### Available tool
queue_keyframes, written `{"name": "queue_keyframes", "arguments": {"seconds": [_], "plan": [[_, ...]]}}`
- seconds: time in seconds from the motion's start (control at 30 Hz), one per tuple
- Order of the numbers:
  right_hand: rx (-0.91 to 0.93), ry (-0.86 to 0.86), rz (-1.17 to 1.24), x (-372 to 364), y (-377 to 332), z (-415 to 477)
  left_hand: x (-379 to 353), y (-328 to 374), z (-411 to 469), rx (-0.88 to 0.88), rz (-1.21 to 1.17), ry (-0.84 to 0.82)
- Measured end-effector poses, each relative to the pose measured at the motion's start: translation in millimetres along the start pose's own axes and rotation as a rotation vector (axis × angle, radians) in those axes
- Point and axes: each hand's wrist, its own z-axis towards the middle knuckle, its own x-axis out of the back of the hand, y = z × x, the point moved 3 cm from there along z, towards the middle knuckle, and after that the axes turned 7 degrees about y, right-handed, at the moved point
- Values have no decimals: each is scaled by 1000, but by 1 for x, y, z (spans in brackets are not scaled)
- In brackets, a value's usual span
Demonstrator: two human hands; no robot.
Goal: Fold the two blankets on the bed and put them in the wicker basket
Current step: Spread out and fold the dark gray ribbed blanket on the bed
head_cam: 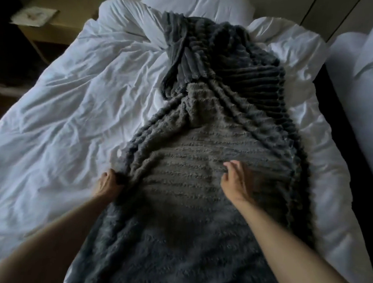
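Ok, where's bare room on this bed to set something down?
Widest bare patch: white duvet left of the grey blanket, toward the bedside table. A narrower duvet strip borders the blanket's right edge. The middle is crowded: the left hand grips the blanket, right hand rests on it.

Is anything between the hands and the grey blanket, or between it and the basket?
Nothing visible. The left hand grips the left edge of the blanket, and the right hand rests on top of it. The basket is out of view, so that path cannot be judged.
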Motion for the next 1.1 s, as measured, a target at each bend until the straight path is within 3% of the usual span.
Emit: {"name": "queue_keyframes", "arguments": {"seconds": [0.13, 0.23, 0.3, 0.37, 0.43, 0.53, 0.63, 0.77, 0.83, 0.97, 1.1], "plan": [[178, -117, 129, -45, -82, -48, -6, -31, -19, -52, 47, 135], [292, -219, 137, -79, -125, -82, 20, -53, 1, 90, -203, 320], [298, -306, 107, -94, -142, -102, 35, -77, 11, 192, -390, 345], [269, -336, 43, -100, -151, -124, 32, -95, 0, 226, -547, 204], [292, -320, 15, -98, -161, -150, 19, -107, -31, 145, -535, 40], [484, -341, 23, -93, -184, -191, -1, -129, -79, -3, -413, -73], [654, -498, -84, -101, -198, -226, -16, -154, -113, 24, -250, -182], [624, -661, -319, -115, -191, -255, -18, -185, -146, 6, 80, -262], [570, -664, -340, -114, -186, -264, -15, -200, -159, 79, 23, -234], [526, -658, -241, -90, -173, -273, -16, -206, -200, 366, -486, -388], [454, -705, -200, -67, -152, -289, -12, -206, -242, 352, -464, -539]]}}
